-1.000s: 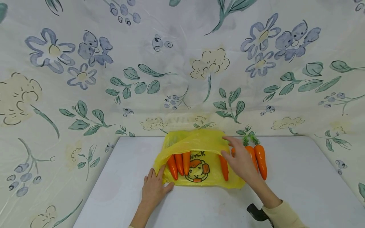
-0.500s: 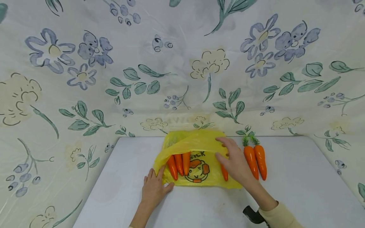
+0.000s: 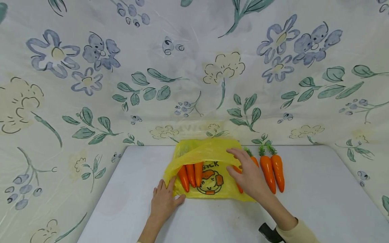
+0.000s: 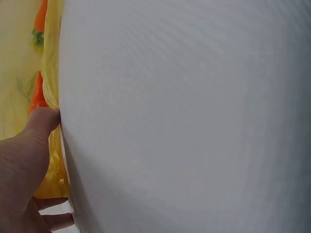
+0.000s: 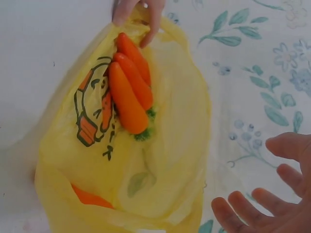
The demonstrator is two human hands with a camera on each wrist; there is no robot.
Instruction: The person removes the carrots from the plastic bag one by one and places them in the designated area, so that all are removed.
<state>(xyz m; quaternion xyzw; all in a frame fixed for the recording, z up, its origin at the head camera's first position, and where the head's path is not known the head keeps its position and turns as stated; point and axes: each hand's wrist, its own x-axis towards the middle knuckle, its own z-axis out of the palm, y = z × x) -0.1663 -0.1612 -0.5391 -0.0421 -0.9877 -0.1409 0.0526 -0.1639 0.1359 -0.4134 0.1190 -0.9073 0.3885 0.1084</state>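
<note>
I read left grip unclenched against the left edge of the yellow bag, probably steadying it around carrots; right grip loose, empty, by its right end.

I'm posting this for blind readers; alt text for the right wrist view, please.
Three carrots lie side by side inside an open yellow bag, with part of another carrot lower down. The left hand is at the top; the right hand, fingers spread, at lower right.

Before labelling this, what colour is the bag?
Yellow; the bag shows best in the right wrist view.
</note>
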